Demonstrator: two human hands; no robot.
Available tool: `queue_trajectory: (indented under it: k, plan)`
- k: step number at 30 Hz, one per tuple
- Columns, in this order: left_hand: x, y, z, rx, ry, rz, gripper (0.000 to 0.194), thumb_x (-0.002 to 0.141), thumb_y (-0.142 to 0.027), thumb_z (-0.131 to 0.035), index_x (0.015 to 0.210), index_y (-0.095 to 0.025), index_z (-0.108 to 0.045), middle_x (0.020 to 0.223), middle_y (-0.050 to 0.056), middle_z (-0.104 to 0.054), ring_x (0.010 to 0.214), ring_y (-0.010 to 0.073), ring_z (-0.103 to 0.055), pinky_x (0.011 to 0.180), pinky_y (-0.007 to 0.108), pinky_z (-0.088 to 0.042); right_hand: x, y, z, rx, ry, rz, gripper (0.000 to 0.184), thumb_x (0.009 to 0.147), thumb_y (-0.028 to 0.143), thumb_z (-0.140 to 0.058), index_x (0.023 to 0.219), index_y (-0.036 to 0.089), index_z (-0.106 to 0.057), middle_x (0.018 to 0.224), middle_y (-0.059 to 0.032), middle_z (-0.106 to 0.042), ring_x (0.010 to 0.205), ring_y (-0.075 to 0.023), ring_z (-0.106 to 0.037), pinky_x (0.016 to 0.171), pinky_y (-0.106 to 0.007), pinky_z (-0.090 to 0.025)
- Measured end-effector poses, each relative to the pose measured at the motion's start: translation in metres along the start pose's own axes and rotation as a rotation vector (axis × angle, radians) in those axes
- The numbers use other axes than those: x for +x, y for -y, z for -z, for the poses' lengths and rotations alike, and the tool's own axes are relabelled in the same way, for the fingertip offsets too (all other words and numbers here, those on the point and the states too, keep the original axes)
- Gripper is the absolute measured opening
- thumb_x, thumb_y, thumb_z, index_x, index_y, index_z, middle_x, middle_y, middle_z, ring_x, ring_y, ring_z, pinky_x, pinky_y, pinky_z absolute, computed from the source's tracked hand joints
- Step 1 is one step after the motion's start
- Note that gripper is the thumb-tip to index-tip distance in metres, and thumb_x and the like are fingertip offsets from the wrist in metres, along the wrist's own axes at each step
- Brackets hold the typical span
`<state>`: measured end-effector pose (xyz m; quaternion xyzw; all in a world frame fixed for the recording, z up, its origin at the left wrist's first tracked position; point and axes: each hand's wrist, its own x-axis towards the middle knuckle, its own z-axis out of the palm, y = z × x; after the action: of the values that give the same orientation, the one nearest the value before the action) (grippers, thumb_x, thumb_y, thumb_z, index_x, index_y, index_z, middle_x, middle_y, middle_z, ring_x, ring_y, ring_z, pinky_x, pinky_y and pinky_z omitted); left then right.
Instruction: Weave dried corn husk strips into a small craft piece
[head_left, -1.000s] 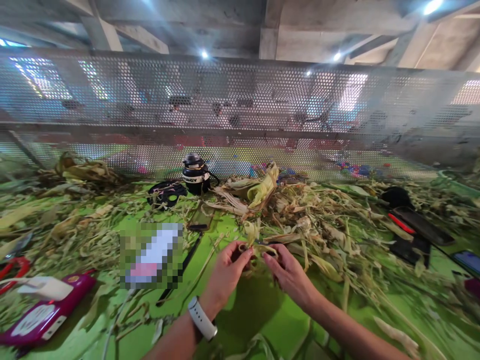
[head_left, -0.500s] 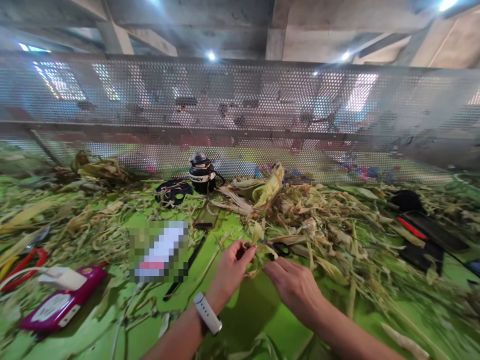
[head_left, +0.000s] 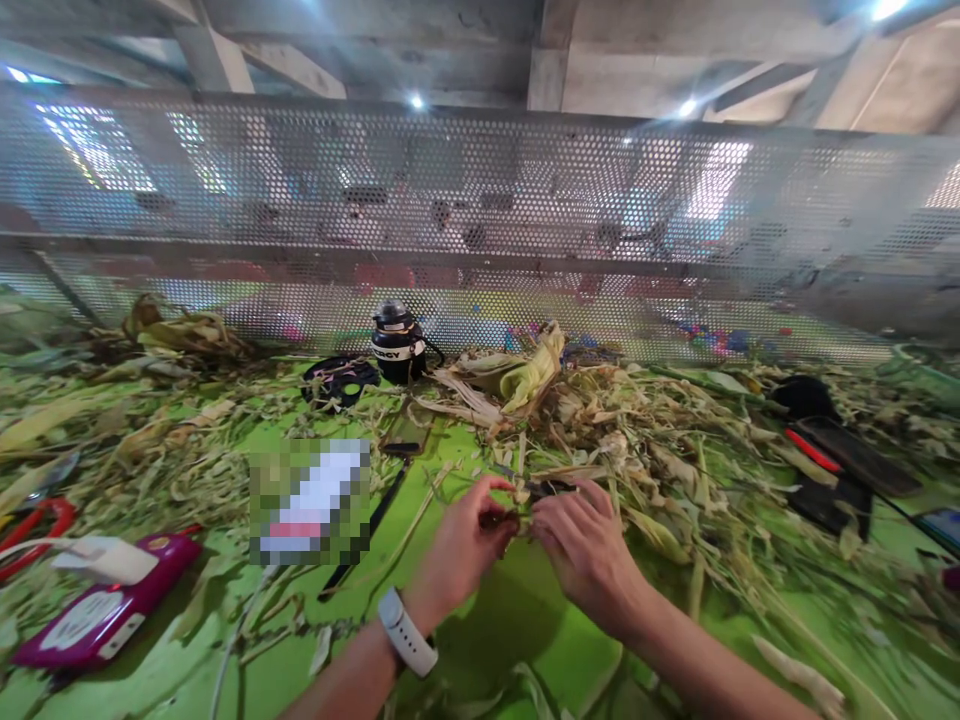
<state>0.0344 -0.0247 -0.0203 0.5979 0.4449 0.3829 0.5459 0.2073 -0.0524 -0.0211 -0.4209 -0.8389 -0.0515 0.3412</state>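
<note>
My left hand [head_left: 466, 540], with a white watch band [head_left: 407, 632] at the wrist, is closed in a pinch. A small pale piece of corn husk [head_left: 521, 494] shows at its fingertips, partly hidden by the fingers. My right hand [head_left: 589, 550] is beside it, fingers curled and tips close together near the same piece. What those right fingers grip is hidden. Just beyond the right fingers lies a dark tool [head_left: 551, 488], mostly covered. Both hands are above the green tabletop [head_left: 517, 620].
Dried husks [head_left: 637, 440] are heaped behind and right. A yellowish husk bundle [head_left: 534, 370] and black jug [head_left: 399, 345] stand near the perforated metal screen [head_left: 480, 190]. To the left are a blurred-out phone [head_left: 319, 500], purple power bank [head_left: 112, 605] and red-handled tool [head_left: 41, 535].
The pale husk strip that stuck up between my hands no longer shows there; only a small piece is visible. My right fingers have risen and curled closer to the left ones. The view shifted slightly.
</note>
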Motion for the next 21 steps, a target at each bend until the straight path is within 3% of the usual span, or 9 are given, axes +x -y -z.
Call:
queue_trajectory:
  k: [4,8,15,18,21]
  plan:
    - [0.001,0.001,0.003,-0.013,0.123,-0.055,0.020,0.075,-0.026,-0.061,0.093,-0.017,-0.062,0.079,0.004,-0.065,0.072,0.0158,-0.056,0.066,0.024,-0.041,0.005,-0.005,-0.001,0.287,0.078,-0.317,0.018,0.089,0.025,-0.046,0.076,0.019,-0.056,0.068,-0.0017,-0.060,0.067,-0.0149,-0.054,0.071,-0.029,-0.043]
    - [0.000,-0.009,0.006,-0.104,0.190,0.028,0.023,0.075,-0.024,-0.060,0.095,-0.016,-0.064,0.083,0.004,-0.065,0.074,0.0145,-0.054,0.067,0.022,-0.041,0.007,-0.008,0.000,0.685,0.176,-0.620,0.026,0.086,0.040,-0.048,0.076,0.017,-0.054,0.061,0.0028,-0.050,0.056,-0.0105,-0.046,0.051,-0.021,-0.038]
    - [0.000,-0.011,0.000,-0.250,0.137,0.119,0.031,0.063,-0.031,-0.074,0.089,-0.015,-0.065,0.075,0.001,-0.064,0.068,0.0116,-0.053,0.064,0.021,-0.041,0.006,-0.003,-0.005,0.909,0.126,-0.780,0.035,0.080,0.052,-0.053,0.076,0.018,-0.049,0.055,0.0072,-0.041,0.043,-0.0060,-0.038,0.038,-0.017,-0.034]
    - [0.004,-0.005,0.000,-0.338,0.074,0.192,0.033,0.060,-0.034,-0.077,0.083,-0.014,-0.066,0.073,0.001,-0.065,0.064,0.0113,-0.055,0.062,0.022,-0.043,0.007,-0.003,-0.005,0.993,0.084,-0.866,0.036,0.079,0.052,-0.055,0.091,0.020,-0.046,0.060,0.0083,-0.045,0.034,-0.0045,-0.037,0.030,-0.017,-0.032]
    - [0.008,-0.001,0.003,-0.444,0.003,0.229,0.032,0.057,-0.033,-0.080,0.079,-0.014,-0.067,0.073,0.002,-0.067,0.063,0.0117,-0.057,0.064,0.024,-0.045,0.010,-0.005,0.000,1.086,-0.005,-0.855,0.042,0.080,0.049,-0.057,0.108,0.021,-0.040,0.064,0.0076,-0.049,0.036,-0.0063,-0.044,0.034,-0.019,-0.039]
